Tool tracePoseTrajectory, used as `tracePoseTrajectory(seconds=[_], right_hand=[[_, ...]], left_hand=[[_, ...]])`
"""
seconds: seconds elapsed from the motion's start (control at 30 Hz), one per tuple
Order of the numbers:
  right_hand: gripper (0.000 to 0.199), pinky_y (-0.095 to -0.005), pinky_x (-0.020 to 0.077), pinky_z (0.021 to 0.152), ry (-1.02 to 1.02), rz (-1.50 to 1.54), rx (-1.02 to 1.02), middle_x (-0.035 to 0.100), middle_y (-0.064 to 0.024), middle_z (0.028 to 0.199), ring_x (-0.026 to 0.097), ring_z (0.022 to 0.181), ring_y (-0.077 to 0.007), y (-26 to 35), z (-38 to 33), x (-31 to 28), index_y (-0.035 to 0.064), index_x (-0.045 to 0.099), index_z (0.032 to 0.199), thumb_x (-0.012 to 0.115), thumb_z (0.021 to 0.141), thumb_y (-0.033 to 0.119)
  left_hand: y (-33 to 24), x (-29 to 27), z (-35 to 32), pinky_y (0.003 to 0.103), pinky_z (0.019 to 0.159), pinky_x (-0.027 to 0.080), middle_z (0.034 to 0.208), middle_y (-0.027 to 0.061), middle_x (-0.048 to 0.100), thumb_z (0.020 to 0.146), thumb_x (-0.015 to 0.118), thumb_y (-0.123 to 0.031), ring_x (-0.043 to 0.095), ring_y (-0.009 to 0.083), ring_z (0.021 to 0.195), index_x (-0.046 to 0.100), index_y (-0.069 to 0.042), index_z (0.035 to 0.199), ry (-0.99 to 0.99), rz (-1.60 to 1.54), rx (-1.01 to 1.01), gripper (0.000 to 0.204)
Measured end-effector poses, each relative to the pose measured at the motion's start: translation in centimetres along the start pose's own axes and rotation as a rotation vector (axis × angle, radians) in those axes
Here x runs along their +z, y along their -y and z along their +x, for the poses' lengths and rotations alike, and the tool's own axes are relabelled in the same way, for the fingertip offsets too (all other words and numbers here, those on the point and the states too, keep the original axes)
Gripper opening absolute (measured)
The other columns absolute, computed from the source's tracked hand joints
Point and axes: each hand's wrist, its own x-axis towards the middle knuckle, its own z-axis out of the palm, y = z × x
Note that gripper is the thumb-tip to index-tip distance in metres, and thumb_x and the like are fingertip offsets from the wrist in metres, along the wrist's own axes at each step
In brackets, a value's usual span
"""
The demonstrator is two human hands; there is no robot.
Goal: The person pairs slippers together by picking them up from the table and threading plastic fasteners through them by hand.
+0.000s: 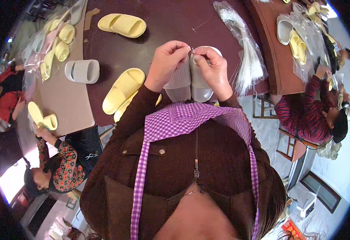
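My left hand (167,64) and my right hand (214,69) meet above a pair of grey slippers, both closed in a pinch. Between the fingertips is a small, thin pale strand, its ends too fine to follow. The left grey slipper (179,82) and the right grey slipper (201,82) lie side by side under my hands, toes partly hidden by them. To the left of my forearm are yellow slippers (123,90), one partly overlapping another. A bundle of clear thin plastic strands (243,52) in a plastic sleeve lies to my right.
Farther off on the dark red table (167,24) rests a yellow slipper (122,25). A grey slipper (82,71) sits at the left. Side tables hold more slippers and clear bags (299,68). A person at the left (59,160) handles yellow slippers; another person (311,108) works at the right.
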Motion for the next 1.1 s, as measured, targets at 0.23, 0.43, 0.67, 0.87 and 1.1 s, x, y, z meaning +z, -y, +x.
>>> tracePoseTrajectory(seconds=[0.23,0.43,0.67,0.87,1.1], right_hand=[[0.009,-0.0224,0.0462,0.069,-0.014,-0.152,-0.084,0.062,-0.0046,0.084,0.057,0.076,-0.0092,0.1,-0.2,-0.1,-0.0001,0.061,0.087,0.059,0.079,-0.001],[0.006,-0.0238,0.0467,0.064,-0.043,-0.2,-0.11,0.063,-0.0061,0.078,0.058,0.071,-0.0115,0.3,0.0,-0.2,0.0009,0.062,0.083,0.061,0.077,0.001],[0.005,-0.0279,0.0477,0.058,-0.064,-0.216,-0.108,0.063,-0.0103,0.074,0.061,0.065,-0.0186,0.8,0.0,-0.3,0.0024,0.063,0.08,0.062,0.076,0.004],[0.005,-0.0245,0.0463,0.059,-0.024,-0.259,-0.053,0.062,-0.0067,0.074,0.058,0.066,-0.0116,1.4,0.4,-0.7,0.0007,0.063,0.081,0.06,0.077,0.002],[0.007,-0.0232,0.0461,0.059,-0.074,-0.299,-0.241,0.062,-0.0057,0.074,0.057,0.065,-0.0088,-0.8,2.3,-1.0,0.0,0.063,0.084,0.059,0.079,0.001]], left_hand=[[0.6,0.0,-0.1,0.016,0.045,0.031,0.067,-0.0031,0.053,0.083,0.057,-0.01,0.042,0.0021,0.051,0.06,-0.003,0.089,0.029,-0.002,0.002,0.01],[0.7,0.0,-0.1,0.016,0.046,0.032,0.067,-0.0039,0.053,0.083,0.058,-0.011,0.042,0.0017,0.052,0.061,-0.004,0.089,0.045,0.011,0.013,0.01],[0.9,-0.1,0.1,0.016,0.047,0.032,0.068,-0.0052,0.053,0.083,0.059,-0.012,0.043,0.0013,0.053,0.061,-0.005,0.089,0.048,0.091,0.043,0.01],[1.2,0.1,0.2,0.016,0.048,0.033,0.068,-0.0057,0.053,0.083,0.06,-0.014,0.043,0.0014,0.053,0.062,-0.005,0.089,0.083,0.081,0.004,0.011],[2.3,-1.1,2.1,0.018,0.052,0.037,0.072,-0.0028,0.056,0.083,0.06,-0.014,0.047,0.0025,0.059,0.062,-0.005,0.095,0.031,0.048,-0.01,0.016]])
